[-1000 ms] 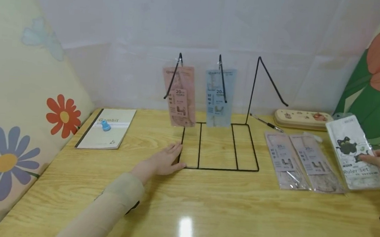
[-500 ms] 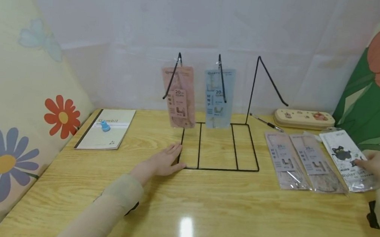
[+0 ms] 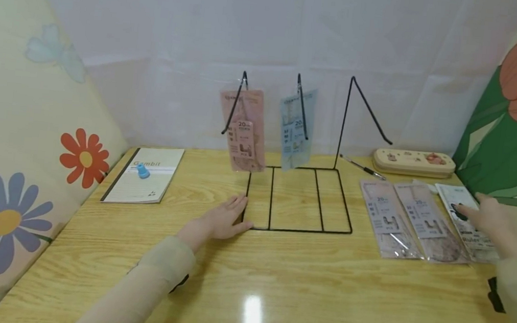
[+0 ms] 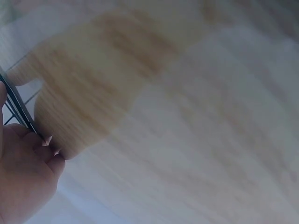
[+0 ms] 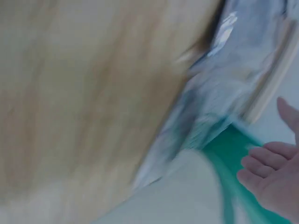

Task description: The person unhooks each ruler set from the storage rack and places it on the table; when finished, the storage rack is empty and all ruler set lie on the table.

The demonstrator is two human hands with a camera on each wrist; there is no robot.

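Observation:
My left hand point(image 3: 228, 218) lies flat on the wooden table point(image 3: 275, 286), its fingers touching the front left corner of a black wire rack point(image 3: 298, 230). The left wrist view shows that hand point(image 4: 23, 182) beside the rack's wire point(image 4: 18, 109). A pink packet point(image 3: 244, 129) and a blue packet point(image 3: 295, 129) hang from two of the rack's hooks; the third hook point(image 3: 369, 112) is bare. My right hand point(image 3: 482, 214) hovers with relaxed fingers over a white ruler-set packet point(image 3: 480, 240) lying flat at the right. The right wrist view is blurred, showing straight fingers point(image 5: 271, 172).
Two grey-pink packets point(image 3: 389, 219) point(image 3: 426, 222) lie side by side left of the white one. A cream pencil case point(image 3: 413, 162) and a black pen point(image 3: 361, 167) sit behind them. A notebook point(image 3: 144, 174) with a small blue object point(image 3: 143, 172) lies at the left.
My right hand lowered the white packet flat onto the table and let go of it. The blue packet has turned slightly on its hook. My left hand stayed put.

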